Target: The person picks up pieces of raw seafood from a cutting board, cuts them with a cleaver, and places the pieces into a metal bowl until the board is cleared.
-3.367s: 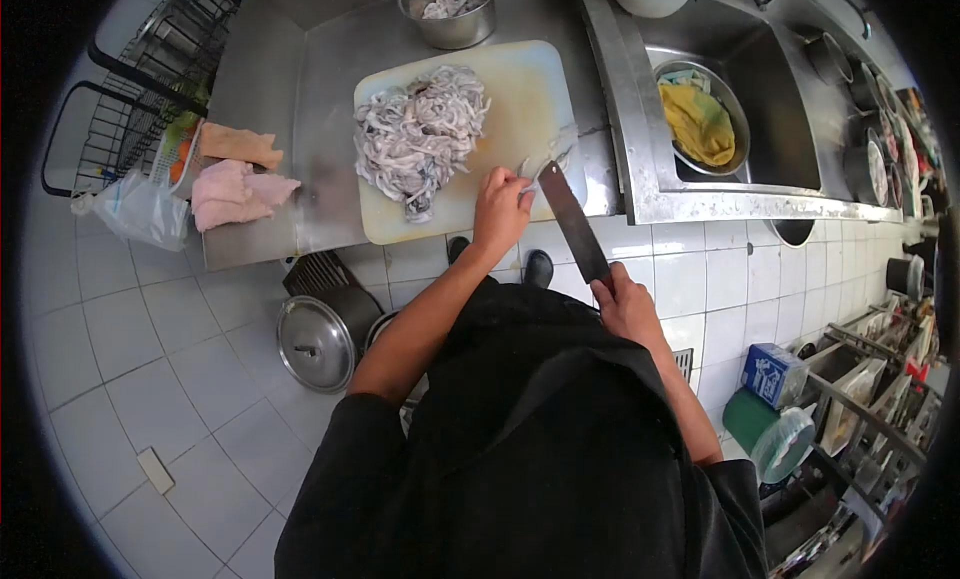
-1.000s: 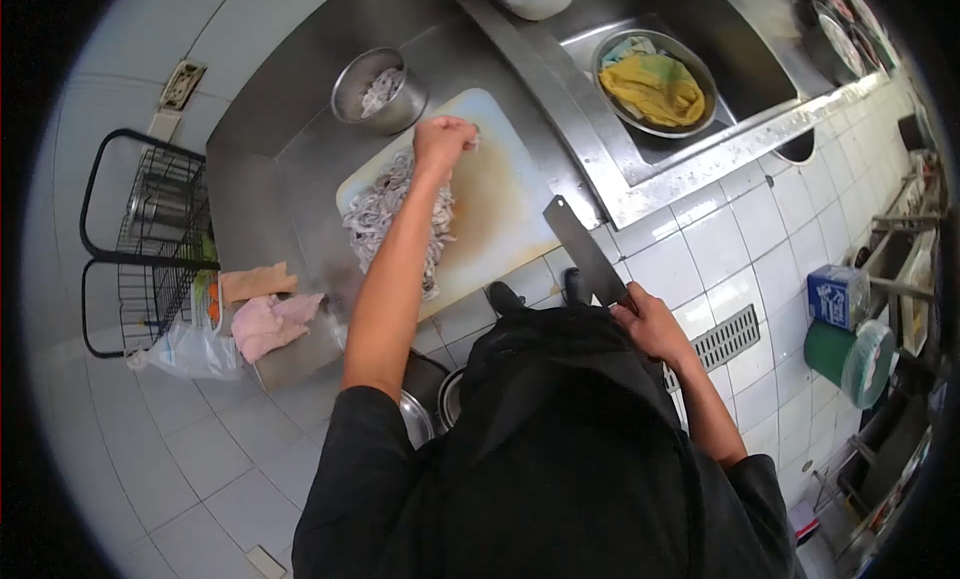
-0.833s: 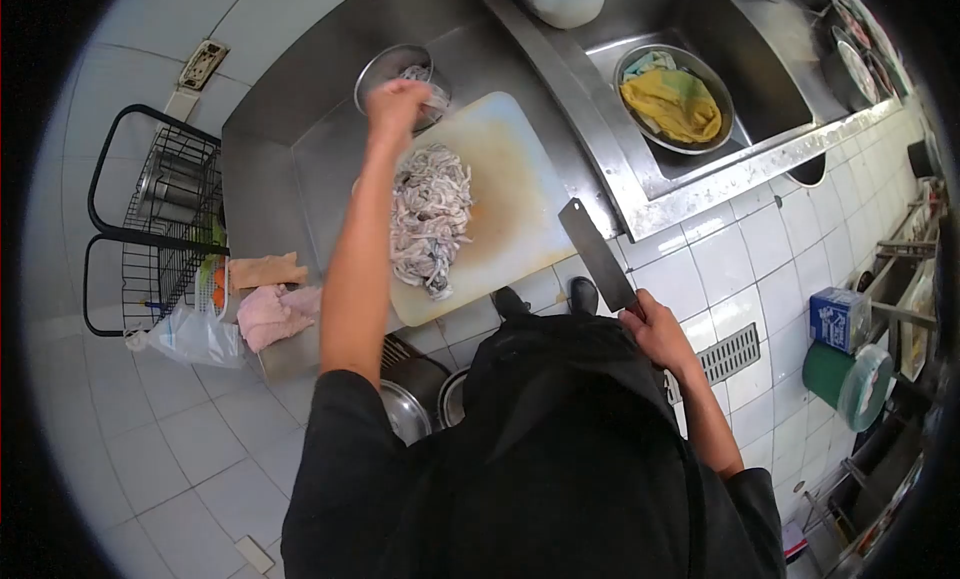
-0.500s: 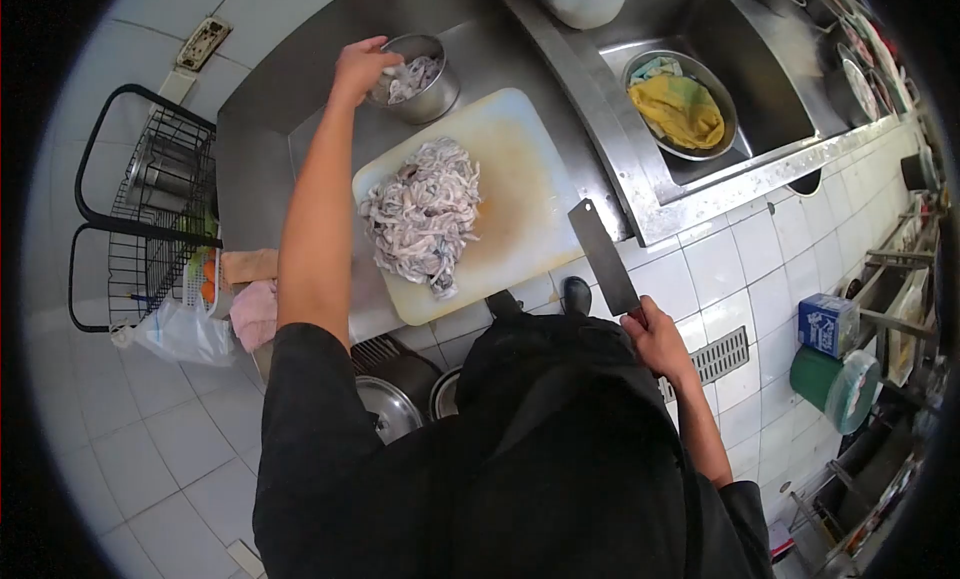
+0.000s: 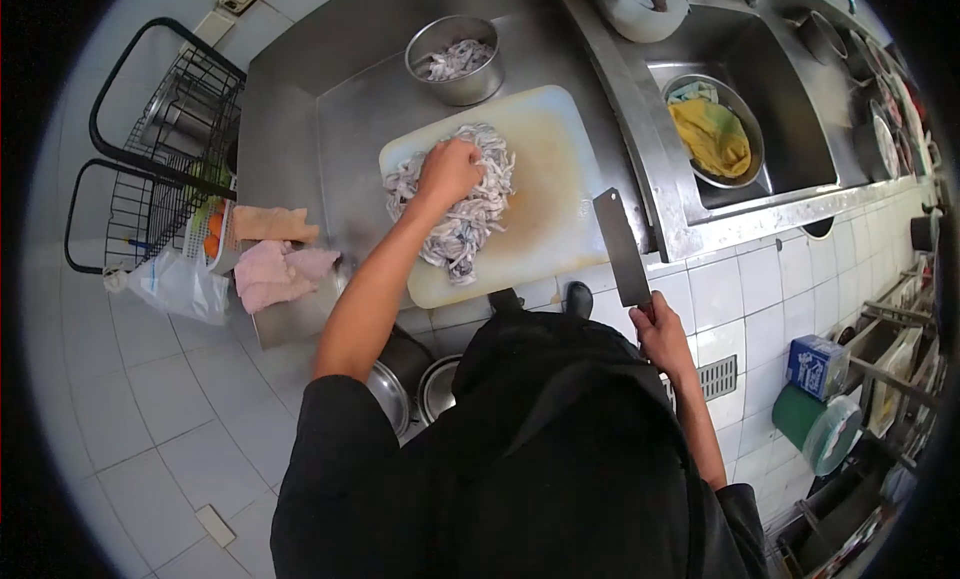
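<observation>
Head-worn view, facing forward and down.

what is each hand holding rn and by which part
The right hand holds the cleaver by its handle. The left hand is on the pile of pale strips; whether it grips any cannot be told.

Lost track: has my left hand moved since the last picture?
Yes: against the cutting board, your left hand came toward you, from the steel pot onto the squid pile.
</observation>
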`<state>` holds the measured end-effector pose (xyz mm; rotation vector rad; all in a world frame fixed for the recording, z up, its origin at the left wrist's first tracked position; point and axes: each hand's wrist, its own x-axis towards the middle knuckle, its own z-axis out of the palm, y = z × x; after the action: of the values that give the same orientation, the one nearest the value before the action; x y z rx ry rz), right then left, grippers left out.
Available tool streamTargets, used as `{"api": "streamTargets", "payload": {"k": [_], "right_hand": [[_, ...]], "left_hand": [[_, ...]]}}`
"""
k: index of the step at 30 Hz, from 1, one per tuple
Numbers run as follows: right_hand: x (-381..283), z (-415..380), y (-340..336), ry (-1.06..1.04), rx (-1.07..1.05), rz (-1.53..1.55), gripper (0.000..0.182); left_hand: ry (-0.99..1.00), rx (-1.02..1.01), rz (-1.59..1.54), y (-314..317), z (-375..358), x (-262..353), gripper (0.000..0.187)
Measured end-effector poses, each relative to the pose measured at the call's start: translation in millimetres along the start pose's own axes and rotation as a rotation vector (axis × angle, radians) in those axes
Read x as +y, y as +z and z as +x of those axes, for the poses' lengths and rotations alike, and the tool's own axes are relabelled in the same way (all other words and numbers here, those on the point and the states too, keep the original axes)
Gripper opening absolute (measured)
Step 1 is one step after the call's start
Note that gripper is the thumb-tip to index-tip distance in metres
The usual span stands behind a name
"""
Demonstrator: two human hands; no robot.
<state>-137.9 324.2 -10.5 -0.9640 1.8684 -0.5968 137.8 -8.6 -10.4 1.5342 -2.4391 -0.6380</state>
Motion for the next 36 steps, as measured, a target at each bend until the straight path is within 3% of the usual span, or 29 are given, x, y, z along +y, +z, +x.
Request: {"api": "streamTargets", "payload": {"k": [3, 6, 9, 12, 14, 17, 27, 33, 36], "right_hand": [[-3, 3, -2, 0.000, 0.005, 0.006, 0.024], [1, 7, -4, -0.023, 0.002, -0.013, 0.024], [2, 8, -6, 0.010, -0.020, -0.027, 0.024], [0, 3, -10, -0.007, -0.007, -0.045, 0.025], [-1, 1, -11, -0.010, -0.009, -0.044, 0.025], [0, -5, -11, -0.007, -0.019, -0.040, 0.023], [8, 1, -21, -0.092, -0.039, -0.069, 0.022], [11, 2, -24, -0.117, -0.044, -0.056, 0.022], [9, 0, -26, -0.117, -0.054, -0.059, 0.022]], "left_hand": [[-0.010, 0.159, 0.047, 5, 7, 2, 0.017], [0.051, 0.229, 0.073, 4, 40, 5, 0.016], [0.004, 0.221, 0.108, 27, 90, -19, 0.028], [-0.166, -0.065, 0.256, 30, 102, -20, 0.036], [-0.178, -0.124, 0.250, 32, 112, -25, 0.038], [-0.158, -0.256, 0.140, 13, 101, -4, 0.035], [0.022, -0.061, -0.206, -84, 54, 76, 0.028], [0.037, -0.024, -0.344, -87, 49, 102, 0.023], [0.064, -0.114, -0.308, -87, 38, 121, 0.025]]}}
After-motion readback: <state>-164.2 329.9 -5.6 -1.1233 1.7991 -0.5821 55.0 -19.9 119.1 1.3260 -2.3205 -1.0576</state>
